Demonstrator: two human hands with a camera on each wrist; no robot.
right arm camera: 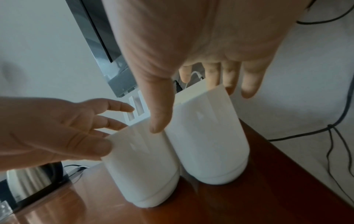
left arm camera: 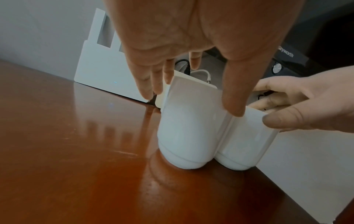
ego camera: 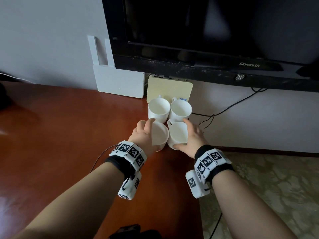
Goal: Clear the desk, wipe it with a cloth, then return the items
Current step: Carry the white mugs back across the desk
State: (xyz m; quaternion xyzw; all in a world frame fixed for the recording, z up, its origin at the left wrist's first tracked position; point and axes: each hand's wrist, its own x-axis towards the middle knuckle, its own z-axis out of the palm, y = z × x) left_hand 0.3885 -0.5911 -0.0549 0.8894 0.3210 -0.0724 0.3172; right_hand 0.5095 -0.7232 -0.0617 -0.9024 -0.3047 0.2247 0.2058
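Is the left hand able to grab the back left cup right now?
Probably not yet: the left hand is around the front left cup, which stands before the back left cup. Freed, it would find open desk to the left.

We see a glossy reddish-brown desk [ego camera: 69,135]. At its back right corner four white cups [ego camera: 177,133] stand bunched together, with a cream box [ego camera: 170,88] and a white router [ego camera: 119,83] along the back edge.
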